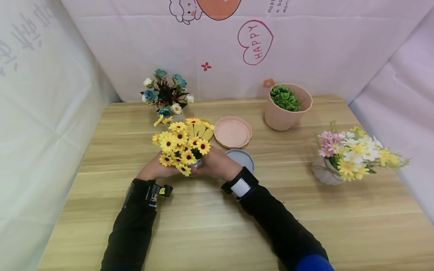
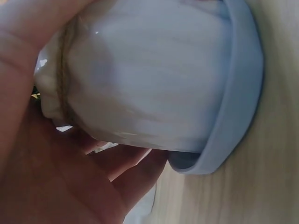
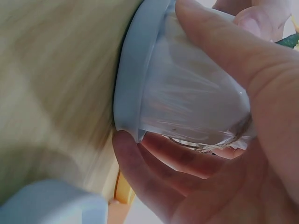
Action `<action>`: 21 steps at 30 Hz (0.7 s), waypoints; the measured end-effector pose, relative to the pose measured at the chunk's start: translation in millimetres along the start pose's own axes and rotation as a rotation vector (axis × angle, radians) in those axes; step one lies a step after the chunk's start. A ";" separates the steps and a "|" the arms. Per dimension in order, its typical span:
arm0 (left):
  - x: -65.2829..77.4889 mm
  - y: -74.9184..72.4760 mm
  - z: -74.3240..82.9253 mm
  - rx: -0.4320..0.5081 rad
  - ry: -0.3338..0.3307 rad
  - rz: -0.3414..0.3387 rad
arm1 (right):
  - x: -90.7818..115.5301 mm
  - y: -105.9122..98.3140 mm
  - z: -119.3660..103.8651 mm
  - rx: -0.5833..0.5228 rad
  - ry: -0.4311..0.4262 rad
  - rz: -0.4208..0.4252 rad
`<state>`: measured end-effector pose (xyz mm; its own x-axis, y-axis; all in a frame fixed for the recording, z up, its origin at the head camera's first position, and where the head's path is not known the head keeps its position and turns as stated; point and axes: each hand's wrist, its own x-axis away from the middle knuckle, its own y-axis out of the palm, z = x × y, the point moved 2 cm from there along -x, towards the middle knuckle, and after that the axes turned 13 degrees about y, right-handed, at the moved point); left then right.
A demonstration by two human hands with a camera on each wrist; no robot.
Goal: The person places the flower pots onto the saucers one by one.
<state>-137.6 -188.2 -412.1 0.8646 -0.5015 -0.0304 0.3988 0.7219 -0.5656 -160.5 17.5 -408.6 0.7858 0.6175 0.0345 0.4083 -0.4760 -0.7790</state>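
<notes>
A white glossy flowerpot (image 2: 145,74) with twine (image 2: 63,70) round its neck holds yellow daisies (image 1: 179,143). It stands in a light blue saucer (image 2: 243,84), low over the wooden table, in both wrist views. My left hand (image 1: 157,167) grips one side of the pot, thumb on the near side and fingers on the far side. From the other side my right hand (image 1: 218,163) holds the same pot, one fingertip touching the saucer's rim in the right wrist view. Flowers and hands mostly hide the pot in the head view.
A second blue saucer (image 1: 242,159) lies by my right hand. Behind are a pink saucer (image 1: 233,132), a yellow saucer (image 1: 200,130) and a blue-and-white rose bouquet (image 1: 166,94). To the right stand a pink pot (image 1: 283,116) with greenery and a pot of mixed flowers (image 1: 327,171).
</notes>
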 end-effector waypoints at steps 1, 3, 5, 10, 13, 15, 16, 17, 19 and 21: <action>1.5 -1.6 -1.2 -0.001 -0.007 -0.002 | -1.4 1.4 -0.7 0.002 0.006 -0.003; 4.9 -5.5 -3.6 0.001 -0.030 -0.002 | -5.3 4.6 -2.7 0.004 0.010 -0.004; 8.5 -9.8 -5.3 0.004 -0.055 0.002 | -9.5 7.4 -5.4 -0.002 0.009 -0.004; 19.2 -21.6 -10.7 0.019 -0.138 0.013 | -21.4 14.2 -14.9 -0.039 -0.026 -0.006; 26.1 -28.4 -14.5 0.020 -0.199 0.012 | -28.7 18.9 -21.6 -0.066 -0.060 -0.005; 30.1 -33.4 -17.1 -0.010 -0.236 -0.002 | -33.2 22.2 -26.4 -0.081 -0.069 -0.009; 31.9 -36.0 -18.2 -0.025 -0.247 -0.009 | -35.4 23.9 -28.7 -0.079 -0.068 -0.011; 34.2 -39.1 -19.3 -0.048 -0.262 -0.015 | -37.5 25.5 -31.1 -0.071 -0.067 -0.012; 38.0 -45.1 -21.5 -0.088 -0.281 -0.023 | -41.6 28.5 -35.7 -0.053 -0.049 -0.021; 42.3 -51.4 -24.3 -0.121 -0.304 -0.026 | -45.3 31.1 -40.5 -0.020 -0.021 -0.029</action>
<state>-129.0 -258.1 -404.4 0.9135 -0.3406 0.2227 0.3987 0.6395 -0.6573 -164.6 -50.6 -409.1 0.7637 0.6441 0.0432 0.4399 -0.4702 -0.7651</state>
